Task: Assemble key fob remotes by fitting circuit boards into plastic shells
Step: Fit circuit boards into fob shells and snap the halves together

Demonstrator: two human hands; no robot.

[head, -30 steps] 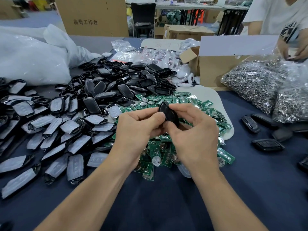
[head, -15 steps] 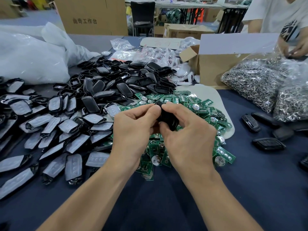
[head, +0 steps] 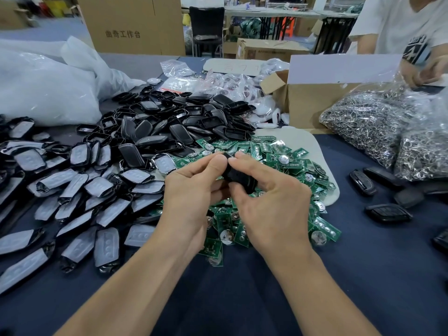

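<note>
A black key fob shell (head: 238, 174) is held above the table between both hands. My left hand (head: 194, 190) pinches its upper left end with thumb and fingers. My right hand (head: 269, 202) grips it from the right, thumb on top near the far end. Under the hands lies a heap of green circuit boards (head: 278, 161) with round silver cells. Black shell halves (head: 174, 127) are piled behind them. Shell halves with grey button pads (head: 80, 190) cover the left side. The inside of the held shell is hidden by my fingers.
Several closed black fobs (head: 385, 209) lie at the right on the dark blue table (head: 363, 275). Bags of metal rings (head: 378, 127) and an open cardboard box (head: 312, 103) stand at the back right. A white plastic bag (head: 46, 86) sits far left. Another person's hands (head: 424, 71) work at top right.
Both hands stayed over the circuit boards. The shell has turned in my fingers, and my right thumb has moved up to its far end beside the left thumb.
</note>
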